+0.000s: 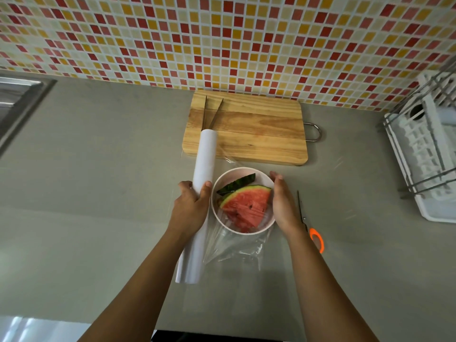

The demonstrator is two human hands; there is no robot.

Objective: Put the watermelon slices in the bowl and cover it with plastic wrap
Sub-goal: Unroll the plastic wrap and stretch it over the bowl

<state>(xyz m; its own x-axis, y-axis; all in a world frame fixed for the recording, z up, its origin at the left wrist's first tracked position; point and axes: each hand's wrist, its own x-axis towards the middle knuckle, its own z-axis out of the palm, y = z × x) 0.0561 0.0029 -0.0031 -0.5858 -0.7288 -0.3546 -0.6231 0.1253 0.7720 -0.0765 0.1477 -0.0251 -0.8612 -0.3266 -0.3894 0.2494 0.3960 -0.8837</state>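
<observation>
Left hand (190, 206): grips the wrap roll (201, 191), keeping film taut.
Right hand (283, 201): flat, fingers straight, steadying the bowl (243, 230).
Watermelon slices (244, 206): between both hands, under film.

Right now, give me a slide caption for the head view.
Left hand grips the plastic wrap roll; right hand rests against the bowl of watermelon slices.

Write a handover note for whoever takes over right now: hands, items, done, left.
Left hand grips the plastic wrap roll. Right hand lies flat against the bowl, holding nothing.
Done: watermelon slices are in the bowl. The film is drawn across it, loose on the near side.
Left: probably cut the film with the scissors beside the right hand, then tuck it around the rim.
</observation>
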